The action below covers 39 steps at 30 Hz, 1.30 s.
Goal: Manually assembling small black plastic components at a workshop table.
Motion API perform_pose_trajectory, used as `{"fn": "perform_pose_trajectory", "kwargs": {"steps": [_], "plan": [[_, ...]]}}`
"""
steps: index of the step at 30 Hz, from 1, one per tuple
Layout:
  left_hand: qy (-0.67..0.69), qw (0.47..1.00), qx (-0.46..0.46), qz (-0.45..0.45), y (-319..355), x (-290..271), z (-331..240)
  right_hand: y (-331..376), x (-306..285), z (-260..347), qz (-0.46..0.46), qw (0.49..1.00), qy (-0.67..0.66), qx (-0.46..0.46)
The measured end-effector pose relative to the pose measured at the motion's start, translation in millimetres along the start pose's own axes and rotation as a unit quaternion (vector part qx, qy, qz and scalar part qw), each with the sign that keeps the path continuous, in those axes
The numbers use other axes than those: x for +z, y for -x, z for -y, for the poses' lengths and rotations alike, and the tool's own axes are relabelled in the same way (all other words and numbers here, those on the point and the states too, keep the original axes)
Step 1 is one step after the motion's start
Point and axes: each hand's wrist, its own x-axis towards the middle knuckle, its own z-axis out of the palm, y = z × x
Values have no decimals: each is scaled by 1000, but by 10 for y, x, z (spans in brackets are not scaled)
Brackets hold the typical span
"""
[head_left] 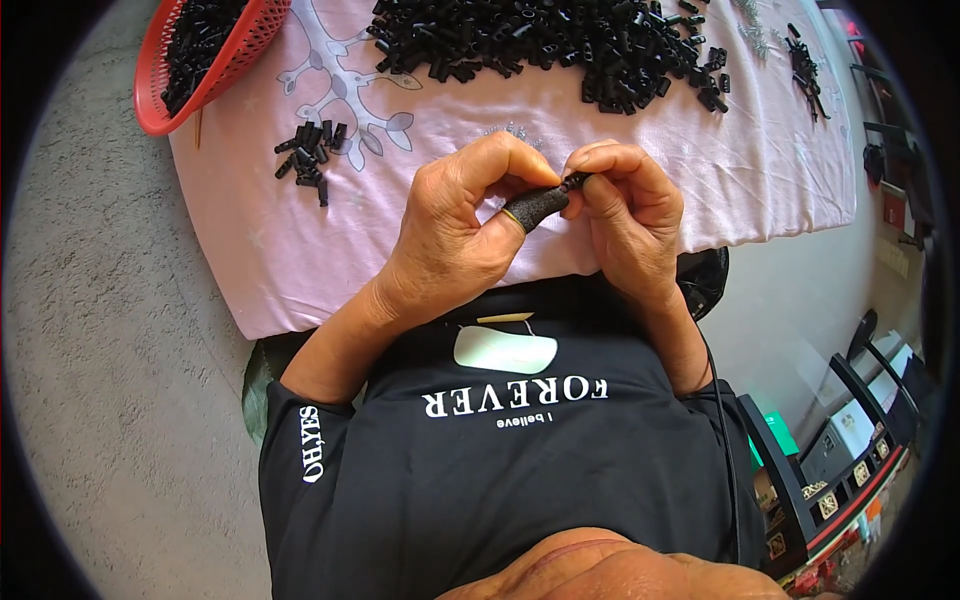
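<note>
Both hands meet above the near edge of the cloth-covered table, around a small black tubular piece. My left hand pinches the left end of it; a black finger cot with a yellow rim covers the thumb. On the other end, the fingertips and thumb of my right hand are closed. The fingers hide much of the piece, so I cannot tell whether it is one part or two joined. Left of my left hand lies a small group of similar black pieces.
A large heap of black tubular pieces covers the far middle of the pink patterned cloth. At the far left stands a red plastic basket with more pieces inside. Thin black parts lie far right. Dark wooden furniture stands at lower right.
</note>
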Motion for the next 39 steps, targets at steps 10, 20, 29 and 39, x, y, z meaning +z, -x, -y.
{"fn": "perform_pose_trajectory", "kwargs": {"steps": [10, 20, 29, 39], "plan": [[-109, 991, 47, -59, -59, 76, 9, -15, -14, 15, -1, 999, -28, 20], [-241, 962, 125, -37, -128, 41, -110, -31, -4, 44, 3, 992, -118, 50], [-241, 960, 139, 15, -184, 23, -126, -3, -38, 25, -12, 992, -110, 65], [-217, 965, 146, -14, -166, 78, -119, 16, -87, 13, 5, 982, -172, 79]]}}
